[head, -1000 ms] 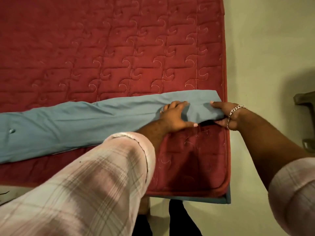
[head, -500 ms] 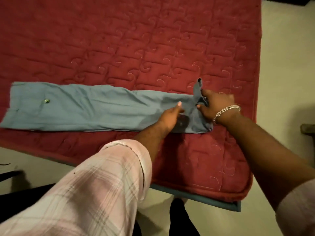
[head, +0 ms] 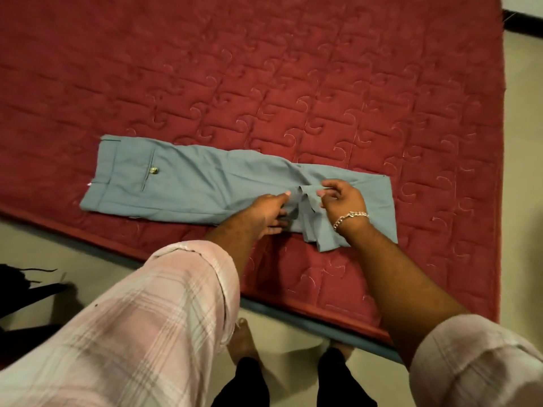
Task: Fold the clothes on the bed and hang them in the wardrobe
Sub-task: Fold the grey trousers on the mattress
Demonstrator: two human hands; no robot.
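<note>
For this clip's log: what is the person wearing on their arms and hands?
Both arms have pale pink plaid sleeves with white and grey-brown lines, rolled back so the forearms are bare: the left sleeve, the right sleeve. A silver chain bracelet circles the wrist of the right hand. The left hand shows no gloves, and no jewellery that I can make out.

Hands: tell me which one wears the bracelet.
The right hand: a silver chain bracelet circles its wrist as it pinches the trousers' hem. The left hand has a bare wrist.
</note>
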